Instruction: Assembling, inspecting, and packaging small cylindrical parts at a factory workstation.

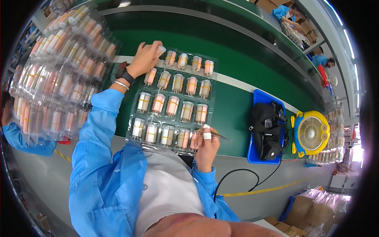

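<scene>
Clear plastic tray (pixel 172 136) of small capped bottles lies on the green conveyor belt (pixel 237 75), just in front of the person's body. Left hand (pixel 145 59) rests on the tray's far left corner, fingers curled over a bottle there. Right hand (pixel 206 144) sits at the near right edge, pinching thin tweezers (pixel 215 134) closed between thumb and taped fingertip. Stacked filled trays (pixel 59 71) stand to the left; a yellow fan (pixel 312 132) and blue bin (pixel 266 126) sit right.
</scene>
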